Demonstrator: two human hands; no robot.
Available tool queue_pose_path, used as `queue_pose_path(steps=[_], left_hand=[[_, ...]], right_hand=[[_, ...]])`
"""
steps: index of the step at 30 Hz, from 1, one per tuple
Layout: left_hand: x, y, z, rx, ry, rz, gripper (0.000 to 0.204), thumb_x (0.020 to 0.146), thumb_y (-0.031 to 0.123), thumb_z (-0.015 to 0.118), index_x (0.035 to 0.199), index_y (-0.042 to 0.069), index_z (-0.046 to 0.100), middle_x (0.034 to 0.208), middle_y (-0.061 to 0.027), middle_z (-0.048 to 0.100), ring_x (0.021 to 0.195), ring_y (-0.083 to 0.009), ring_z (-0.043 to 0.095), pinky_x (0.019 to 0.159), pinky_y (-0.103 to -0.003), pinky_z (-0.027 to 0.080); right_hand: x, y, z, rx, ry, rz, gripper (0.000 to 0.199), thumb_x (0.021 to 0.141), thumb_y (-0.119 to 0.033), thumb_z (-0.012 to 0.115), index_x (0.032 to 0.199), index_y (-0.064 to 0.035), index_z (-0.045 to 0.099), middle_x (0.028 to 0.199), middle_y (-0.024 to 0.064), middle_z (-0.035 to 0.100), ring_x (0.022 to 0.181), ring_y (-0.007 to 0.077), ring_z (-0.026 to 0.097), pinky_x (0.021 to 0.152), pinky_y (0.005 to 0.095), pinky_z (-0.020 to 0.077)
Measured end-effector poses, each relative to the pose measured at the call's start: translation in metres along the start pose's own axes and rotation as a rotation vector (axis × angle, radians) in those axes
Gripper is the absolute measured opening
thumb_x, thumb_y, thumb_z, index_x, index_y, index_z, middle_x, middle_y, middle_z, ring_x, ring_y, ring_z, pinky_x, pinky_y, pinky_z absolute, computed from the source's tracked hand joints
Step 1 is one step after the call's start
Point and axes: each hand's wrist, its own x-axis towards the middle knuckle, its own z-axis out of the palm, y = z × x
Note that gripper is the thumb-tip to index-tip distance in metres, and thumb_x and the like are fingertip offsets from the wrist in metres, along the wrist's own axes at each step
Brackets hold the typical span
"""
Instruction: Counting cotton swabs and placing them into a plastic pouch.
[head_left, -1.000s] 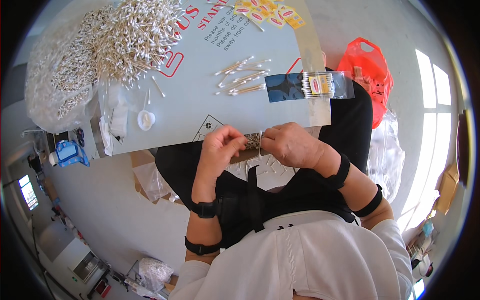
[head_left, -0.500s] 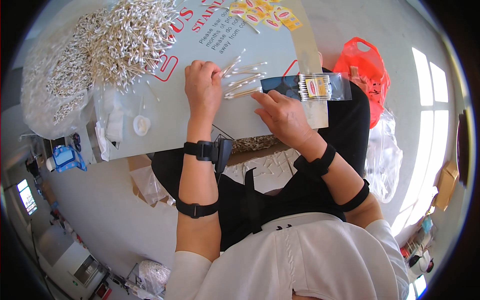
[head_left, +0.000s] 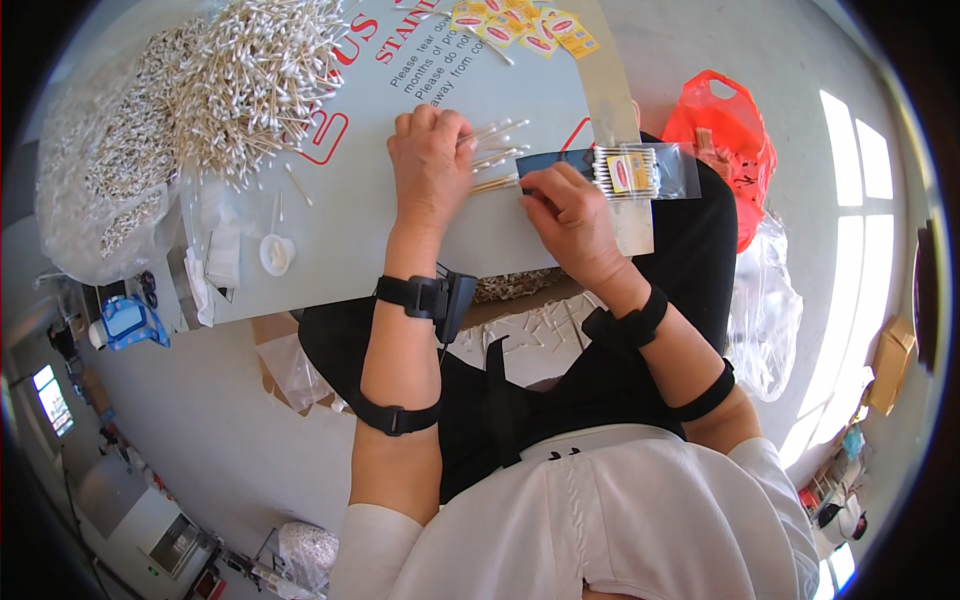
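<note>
the grey bench point(head_left: 330, 230) (a printed sheet covers it) carries a big heap of cotton swabs point(head_left: 250, 80). the left hand point(head_left: 430, 165) lies with fingers spread, released, on a small row of swabs point(head_left: 497, 160). the right hand point(head_left: 565, 210) pinches the clear swab packet point(head_left: 640, 172). an orange bag point(head_left: 725, 140) lies on the pale floor point(head_left: 180, 400)
</note>
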Motion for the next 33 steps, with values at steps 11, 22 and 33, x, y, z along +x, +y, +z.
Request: queue_pose_path(steps=[11,22,33], left_hand=[[-0.046,0.036,0.002,0.199,-0.146,0.022,0.083,0.083,0.041,0.07,0.147,0.005,0.033,0.154,-0.0161,0.032,0.145,-0.0309,0.025,0.115,-0.057,0.017],[-0.042,0.033,0.011,0.205,-0.147,0.019,0.078,0.092,0.046,0.058,0.15,0.003,0.027,0.156,-0.0211,0.024,0.146,-0.0345,0.02,0.117,-0.054,0.014],[-0.023,0.033,0.024,-0.87,0.372,-0.347,0.062,0.105,0.04,0.036,0.148,-0.004,0.029,0.152,-0.0206,0.031,0.142,-0.0275,0.029,0.117,-0.039,0.021]], right_hand=[[0.013,0.006,0.004,0.496,0.29,0.195,0.02,0.095,-0.006,0.057,0.114,0.0018,0.057,0.12,0.0094,0.054,0.1,0.0156,0.056,0.089,0.0264,0.0466],[0.036,0.016,0.02,0.482,0.336,0.095,0.031,0.101,-0.017,0.049,0.125,0.0024,0.056,0.138,0.0155,0.05,0.126,0.0255,0.048,0.106,0.0333,0.0365],[0.055,0.012,0.042,0.715,0.319,0.16,0.037,0.103,-0.024,0.047,0.128,0.0029,0.055,0.14,0.0181,0.05,0.13,0.0258,0.046,0.108,0.0335,0.0342]])
